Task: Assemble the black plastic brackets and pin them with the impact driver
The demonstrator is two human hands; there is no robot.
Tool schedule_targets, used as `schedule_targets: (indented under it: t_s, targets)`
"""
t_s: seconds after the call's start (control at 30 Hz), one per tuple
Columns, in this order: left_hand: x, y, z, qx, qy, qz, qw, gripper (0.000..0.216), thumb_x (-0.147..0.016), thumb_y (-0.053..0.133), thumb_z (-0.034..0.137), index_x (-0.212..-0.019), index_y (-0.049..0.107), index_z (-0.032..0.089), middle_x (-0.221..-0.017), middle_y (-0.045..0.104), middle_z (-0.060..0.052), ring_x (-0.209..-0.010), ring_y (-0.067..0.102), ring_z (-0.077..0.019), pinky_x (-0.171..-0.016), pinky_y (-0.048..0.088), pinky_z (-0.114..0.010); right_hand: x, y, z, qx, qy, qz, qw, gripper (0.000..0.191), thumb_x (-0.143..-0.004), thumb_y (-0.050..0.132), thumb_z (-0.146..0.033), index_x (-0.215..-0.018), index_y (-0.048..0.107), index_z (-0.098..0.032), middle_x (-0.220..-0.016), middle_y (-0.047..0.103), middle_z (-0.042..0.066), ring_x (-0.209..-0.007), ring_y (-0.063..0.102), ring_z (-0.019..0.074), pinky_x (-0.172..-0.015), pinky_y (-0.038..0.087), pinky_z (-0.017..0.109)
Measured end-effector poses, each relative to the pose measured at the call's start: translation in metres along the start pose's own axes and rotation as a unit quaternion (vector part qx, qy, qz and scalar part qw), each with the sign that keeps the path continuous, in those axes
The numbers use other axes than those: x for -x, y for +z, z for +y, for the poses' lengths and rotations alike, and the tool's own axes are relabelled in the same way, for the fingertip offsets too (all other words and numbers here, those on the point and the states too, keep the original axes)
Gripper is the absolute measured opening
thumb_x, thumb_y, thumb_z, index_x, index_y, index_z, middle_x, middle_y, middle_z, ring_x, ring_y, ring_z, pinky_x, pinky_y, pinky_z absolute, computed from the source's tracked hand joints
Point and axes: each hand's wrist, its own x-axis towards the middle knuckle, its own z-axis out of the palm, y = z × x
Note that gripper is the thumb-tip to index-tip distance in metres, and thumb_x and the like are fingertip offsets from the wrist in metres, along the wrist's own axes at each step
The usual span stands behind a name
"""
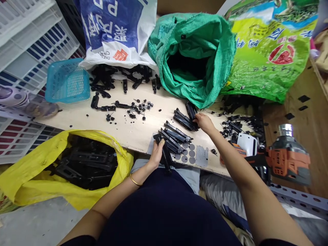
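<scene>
My left hand (156,153) is closed round a long black plastic part (166,158) at the near edge of the pale board (77,118), over my lap. My right hand (203,122) reaches further out and pinches a black plastic part (185,120) in a small stack near the green sack. Between the hands lie several more black bars (175,135) side by side. Small black screws (138,107) and short pieces are scattered across the middle of the board.
A green woven sack (194,54) gapes open at the back, beside a white-blue bag (115,30) and a green printed bag (271,48). A yellow bag (38,171) of black parts sits at left. A blue basket (67,80), white crates (28,41) and an orange power driver (285,160) flank the board.
</scene>
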Motion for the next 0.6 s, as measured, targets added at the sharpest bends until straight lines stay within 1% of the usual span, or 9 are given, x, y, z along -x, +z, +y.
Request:
schedule_targets:
  t_s: [0.1,0.2,0.27,0.33,0.4,0.43,0.5,0.53,0.6]
  targets:
    - [0.001,-0.003,0.009,-0.018,0.034,-0.017,0.999,0.045,-0.089,0.042,0.045,-0.123,0.047,0.017,-0.131,0.054,-0.010,-0.127,0.045,-0.0199,-0.108,0.034,-0.033,0.004,0.003,-0.006,0.007,0.034,0.012,0.999,0.018,-0.089,0.047,-0.025,-0.095,0.061,-0.015,-0.095,0.061,0.012,-0.075,0.054,0.0208,-0.061,0.030,0.029]
    - [-0.017,0.003,0.034,-0.044,0.086,-0.070,0.993,0.044,-0.089,0.042,0.046,-0.118,0.053,0.016,-0.124,0.059,-0.010,-0.121,0.051,-0.0223,-0.104,0.038,-0.034,0.008,0.004,-0.011,0.003,0.052,0.022,0.998,0.019,-0.089,0.046,-0.025,-0.097,0.061,-0.016,-0.096,0.061,0.013,-0.077,0.055,0.0220,-0.062,0.031,0.029]
    - [-0.046,0.021,0.057,-0.074,0.138,-0.149,0.976,0.042,-0.088,0.043,0.046,-0.114,0.057,0.016,-0.119,0.062,-0.009,-0.117,0.052,-0.0237,-0.101,0.039,-0.034,0.009,0.004,-0.014,-0.005,0.059,0.026,0.998,0.020,-0.089,0.045,-0.024,-0.097,0.061,-0.016,-0.096,0.062,0.013,-0.079,0.056,0.0227,-0.064,0.033,0.029]
    - [-0.086,0.050,0.081,-0.106,0.191,-0.228,0.949,0.039,-0.085,0.047,0.042,-0.110,0.058,0.015,-0.114,0.063,-0.007,-0.112,0.054,-0.0236,-0.100,0.039,-0.033,0.010,0.003,-0.018,-0.014,0.065,0.025,0.998,0.020,-0.089,0.045,-0.023,-0.098,0.061,-0.015,-0.097,0.062,0.013,-0.081,0.057,0.0233,-0.066,0.034,0.030]
    - [-0.128,0.083,0.102,-0.133,0.212,-0.305,0.919,0.034,-0.083,0.047,0.035,-0.104,0.059,0.013,-0.106,0.064,-0.007,-0.104,0.055,-0.0222,-0.096,0.041,-0.032,0.010,0.002,-0.020,-0.021,0.066,0.024,0.997,0.022,-0.089,0.044,-0.021,-0.101,0.061,-0.015,-0.099,0.063,0.014,-0.083,0.058,0.0234,-0.067,0.036,0.029]
    - [-0.146,0.099,0.110,-0.153,0.208,-0.331,0.908,0.031,-0.081,0.048,0.033,-0.101,0.059,0.012,-0.102,0.064,-0.006,-0.099,0.056,-0.0214,-0.093,0.042,-0.032,0.010,0.002,-0.020,-0.023,0.065,0.025,0.997,0.023,-0.089,0.044,-0.020,-0.102,0.061,-0.014,-0.100,0.063,0.015,-0.084,0.058,0.0233,-0.068,0.036,0.029]
    - [-0.173,0.123,0.121,-0.192,0.159,-0.387,0.888,0.027,-0.080,0.046,0.033,-0.088,0.060,0.011,-0.084,0.064,-0.005,-0.084,0.057,-0.0201,-0.085,0.046,-0.034,0.010,0.002,-0.019,-0.025,0.060,0.027,0.998,0.022,-0.089,0.045,-0.020,-0.102,0.061,-0.013,-0.101,0.063,0.015,-0.084,0.058,0.0228,-0.068,0.037,0.029]
    - [-0.182,0.131,0.125,-0.208,0.129,-0.408,0.879,0.026,-0.080,0.045,0.033,-0.082,0.059,0.011,-0.076,0.063,-0.005,-0.077,0.056,-0.0196,-0.081,0.047,-0.035,0.010,0.002,-0.017,-0.028,0.054,0.027,0.998,0.022,-0.088,0.046,-0.021,-0.102,0.061,-0.013,-0.101,0.063,0.015,-0.084,0.058,0.0224,-0.069,0.038,0.029]
    - [-0.191,0.139,0.129,-0.225,0.106,-0.411,0.877,0.027,-0.080,0.044,0.034,-0.072,0.058,0.013,-0.064,0.059,-0.004,-0.066,0.054,-0.0190,-0.073,0.048,-0.035,0.010,0.002,-0.010,-0.037,0.034,0.023,0.998,0.019,-0.087,0.049,-0.022,-0.101,0.061,-0.015,-0.102,0.063,0.013,-0.085,0.058,0.0204,-0.070,0.038,0.027]
